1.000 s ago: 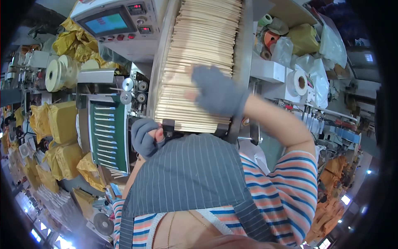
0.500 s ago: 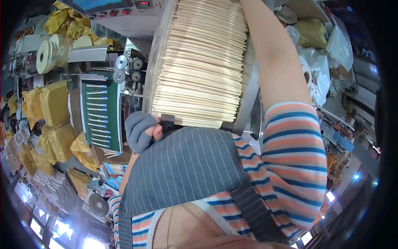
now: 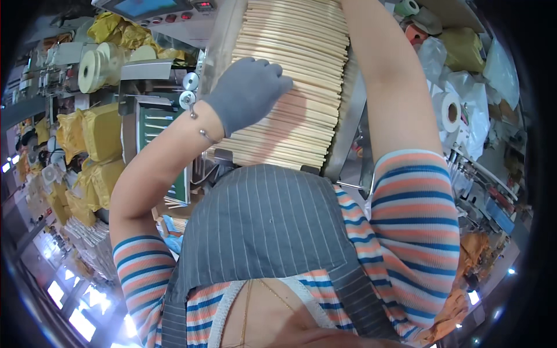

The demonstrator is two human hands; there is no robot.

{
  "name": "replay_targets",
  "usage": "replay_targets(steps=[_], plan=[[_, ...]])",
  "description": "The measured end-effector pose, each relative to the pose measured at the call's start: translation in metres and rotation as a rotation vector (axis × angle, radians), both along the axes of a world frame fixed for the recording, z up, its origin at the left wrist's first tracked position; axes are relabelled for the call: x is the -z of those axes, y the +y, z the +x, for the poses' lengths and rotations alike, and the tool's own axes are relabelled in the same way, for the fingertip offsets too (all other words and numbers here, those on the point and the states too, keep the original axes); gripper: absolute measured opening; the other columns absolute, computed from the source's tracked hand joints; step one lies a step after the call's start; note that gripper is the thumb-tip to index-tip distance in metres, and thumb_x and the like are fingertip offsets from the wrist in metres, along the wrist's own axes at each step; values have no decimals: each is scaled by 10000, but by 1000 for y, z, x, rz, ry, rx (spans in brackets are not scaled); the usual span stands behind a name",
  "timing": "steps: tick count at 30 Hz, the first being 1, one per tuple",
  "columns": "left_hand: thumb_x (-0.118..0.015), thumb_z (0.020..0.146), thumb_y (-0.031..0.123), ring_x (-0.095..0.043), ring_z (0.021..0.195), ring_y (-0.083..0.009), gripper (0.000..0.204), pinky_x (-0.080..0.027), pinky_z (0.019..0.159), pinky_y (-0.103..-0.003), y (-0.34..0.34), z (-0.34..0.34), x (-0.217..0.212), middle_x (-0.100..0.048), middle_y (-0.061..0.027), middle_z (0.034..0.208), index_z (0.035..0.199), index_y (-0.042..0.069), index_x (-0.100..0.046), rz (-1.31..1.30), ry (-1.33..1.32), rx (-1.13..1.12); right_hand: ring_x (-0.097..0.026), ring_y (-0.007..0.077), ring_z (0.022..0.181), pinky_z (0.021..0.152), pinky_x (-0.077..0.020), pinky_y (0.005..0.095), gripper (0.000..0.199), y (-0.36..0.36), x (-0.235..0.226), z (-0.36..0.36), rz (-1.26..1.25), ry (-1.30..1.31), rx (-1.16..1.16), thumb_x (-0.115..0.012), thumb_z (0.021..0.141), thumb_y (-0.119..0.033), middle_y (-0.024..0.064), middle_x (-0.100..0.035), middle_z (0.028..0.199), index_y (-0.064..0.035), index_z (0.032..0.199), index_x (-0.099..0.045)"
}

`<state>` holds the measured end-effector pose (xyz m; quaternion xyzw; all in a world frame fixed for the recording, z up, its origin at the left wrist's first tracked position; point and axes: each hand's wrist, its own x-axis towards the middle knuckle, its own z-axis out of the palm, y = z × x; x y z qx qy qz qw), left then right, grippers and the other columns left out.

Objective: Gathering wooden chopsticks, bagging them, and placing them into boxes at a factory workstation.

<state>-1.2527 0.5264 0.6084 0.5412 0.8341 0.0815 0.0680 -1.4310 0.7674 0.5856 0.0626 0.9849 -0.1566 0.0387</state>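
Observation:
My left hand (image 3: pixel 250 93), in a grey glove, is above a wide row of thin pale wooden sticks (image 3: pixel 310 104). Its fingers curl downward out of sight, so whatever may be in them is hidden; a shadow falls on the sticks beside it. The sticks lie crosswise, closely packed, in a long metal tray (image 3: pixel 344 136) that runs away from my apron. Black brackets (image 3: pixel 223 155) sit at the tray's near end. My right forearm (image 3: pixel 390 69) reaches along the tray's right side, and the hand itself is beyond the top edge.
A machine panel (image 3: pixel 191 17) with a screen and red buttons stands far left. Below it are metal rollers (image 3: pixel 189 82) and a green belt (image 3: pixel 181 188) carrying spaced sticks. Yellow wrapped bundles (image 3: pixel 104 133) are stacked at left. Clear plastic bags (image 3: pixel 502 69) and a white roll (image 3: pixel 451 110) are at right.
My left hand has moved up and right from the tray's near left corner to above the sticks. My right arm stays stretched along the tray.

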Motion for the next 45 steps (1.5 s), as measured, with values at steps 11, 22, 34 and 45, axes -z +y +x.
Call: replay_targets(steps=[11, 22, 34, 45], plan=[[-583, 776, 147, -616, 790, -232, 47, -479, 713, -350, 4, -12, 2, -621, -44, 792, 784, 125, -623, -3, -10, 9, -418, 332, 1279, 1052, -329, 419, 699, 7, 4, -3, 3, -32, -19, -296, 914, -587, 198, -434, 1380, -45, 1318, -473], [-586, 753, 93, -610, 818, -215, 70, -489, 724, -343, -7, -13, -11, -621, -29, 861, 820, 94, -604, 73, 129, 146, -397, 328, 1297, 1061, -312, 431, 720, 1, 4, -5, 16, -40, -29, -305, 892, -615, 202, -414, 1395, -63, 1326, -465], [-574, 887, 145, -552, 626, -146, 98, -443, 566, -272, -64, 60, -52, -596, -34, 813, 921, 69, -625, 298, -485, -639, -230, 313, 1394, 1134, -205, 428, 919, -14, -43, 37, -147, -378, -174, -269, 822, -743, 150, -195, 1524, -76, 1453, -267], [-563, 818, 144, -635, 744, -279, 66, -515, 636, -400, -6, 17, -13, -608, -57, 903, 835, 95, -602, -1, -213, 14, -153, 296, 1421, 1149, -160, 431, 917, -17, -14, 36, -65, -345, -42, -291, 821, -739, 127, -135, 1545, -101, 1475, -220]])
